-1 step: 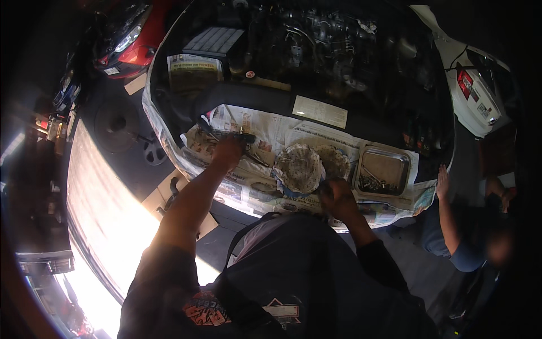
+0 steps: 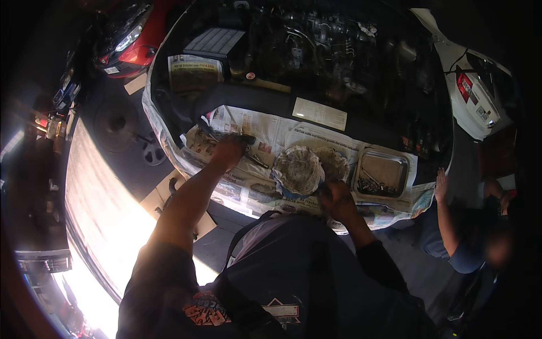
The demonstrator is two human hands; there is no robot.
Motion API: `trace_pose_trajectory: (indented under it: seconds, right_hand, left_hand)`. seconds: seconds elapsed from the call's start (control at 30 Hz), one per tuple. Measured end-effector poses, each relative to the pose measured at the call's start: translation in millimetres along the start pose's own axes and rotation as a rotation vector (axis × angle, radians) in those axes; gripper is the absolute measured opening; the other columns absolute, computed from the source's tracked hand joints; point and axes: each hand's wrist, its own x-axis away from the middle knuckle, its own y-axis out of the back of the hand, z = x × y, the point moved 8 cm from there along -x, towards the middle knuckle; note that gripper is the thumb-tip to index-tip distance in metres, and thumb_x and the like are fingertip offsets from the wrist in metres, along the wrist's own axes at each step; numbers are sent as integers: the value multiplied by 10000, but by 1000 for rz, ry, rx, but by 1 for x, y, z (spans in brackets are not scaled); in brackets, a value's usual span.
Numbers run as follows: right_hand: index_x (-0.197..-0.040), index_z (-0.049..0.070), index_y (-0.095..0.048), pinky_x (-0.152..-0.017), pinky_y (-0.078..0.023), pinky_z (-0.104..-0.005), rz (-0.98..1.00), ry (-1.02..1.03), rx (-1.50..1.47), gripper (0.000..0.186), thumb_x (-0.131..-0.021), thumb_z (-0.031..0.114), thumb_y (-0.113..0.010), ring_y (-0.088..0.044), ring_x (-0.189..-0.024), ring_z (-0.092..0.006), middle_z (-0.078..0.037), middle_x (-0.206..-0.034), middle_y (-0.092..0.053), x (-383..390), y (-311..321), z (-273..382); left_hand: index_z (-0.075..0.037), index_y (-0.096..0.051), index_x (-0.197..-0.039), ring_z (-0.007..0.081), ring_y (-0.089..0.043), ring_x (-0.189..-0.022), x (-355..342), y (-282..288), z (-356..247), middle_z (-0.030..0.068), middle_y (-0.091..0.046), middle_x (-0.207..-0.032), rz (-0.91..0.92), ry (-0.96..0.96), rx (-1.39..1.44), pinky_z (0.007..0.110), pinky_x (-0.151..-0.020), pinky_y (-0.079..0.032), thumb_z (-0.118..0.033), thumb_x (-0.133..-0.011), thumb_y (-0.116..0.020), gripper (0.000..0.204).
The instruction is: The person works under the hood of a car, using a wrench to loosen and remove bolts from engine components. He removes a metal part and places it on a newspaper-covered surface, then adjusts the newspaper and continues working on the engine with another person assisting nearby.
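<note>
My left hand reaches down among dark hand tools on newspaper along the car's front edge. Its fingers are closed, and a dark piece juts out just beyond them; its kind is unclear. A shiny slim metal tool lies right of that hand. In the middle sits a round bowl-like thing with a grimy, crumpled pale lining and some blue below; a similar, smaller round one is behind its right side. My right hand, curled closed, is at the bowl's lower right; what it grips is hidden.
A metal tray holds several bolts and small parts. Behind the newspaper lies the open engine bay. At the right are another person's hand and a white car; a red car stands far left.
</note>
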Motion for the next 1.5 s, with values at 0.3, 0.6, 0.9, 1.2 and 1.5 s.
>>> trace_pose_trajectory:
  seconds: [0.3, 0.6, 0.9, 1.2, 1.5]
  right_hand:
    - [-1266, 24, -694, -894, -595, -409, 177, -201, -306, 386, -1004, 302, -744, -747, -973, -296, -163, -1126, -745, -58, -16, 12]
    - [-1201, 8, -648, -846, -552, -369, 176, -315, -969, 588, -1114, 584, -563, -661, -852, -201, -104, -978, -695, -137, -71, 58]
    - [-836, 138, -543, -487, -301, -311, 3, -625, -961, 479, -1088, 532, -645, -379, -538, -79, 59, -645, -414, -99, -47, -37]
    - [-939, 96, -639, -508, -306, -296, 12, -662, -741, 471, -1080, 545, -652, -390, -554, -75, 49, -676, -469, -70, -23, -26]
    - [-965, 55, -659, -583, -482, -432, 91, -350, -334, 546, -1078, 587, -611, -634, -587, -237, -97, -659, -600, -132, 9, -1]
  left_hand:
    - [-8, -656, -1272, 344, -609, -1167, 5, 51, -4, 164, -681, -1166, -68, -406, 230, 473, -1042, -487, -115, -925, -643, 364]
    - [38, -571, -1291, 447, -638, -1128, 2, 130, -121, 246, -624, -1231, -318, -228, 891, 510, -971, -534, -62, -1038, -581, 271]
    - [-118, -741, -1243, 296, -654, -1243, -1, 10, 77, 130, -723, -1206, 235, -26, -121, 484, -1059, -526, -148, -916, -684, 332]
    - [-97, -678, -1286, 374, -684, -1187, -16, 21, 70, 180, -718, -1207, 344, -155, 120, 481, -1021, -553, -181, -1032, -615, 274]
    - [-32, -615, -1244, 156, -589, -789, -44, 136, -38, 56, -614, -874, 204, 298, 1516, 345, -695, -504, -442, -1165, -496, 434]
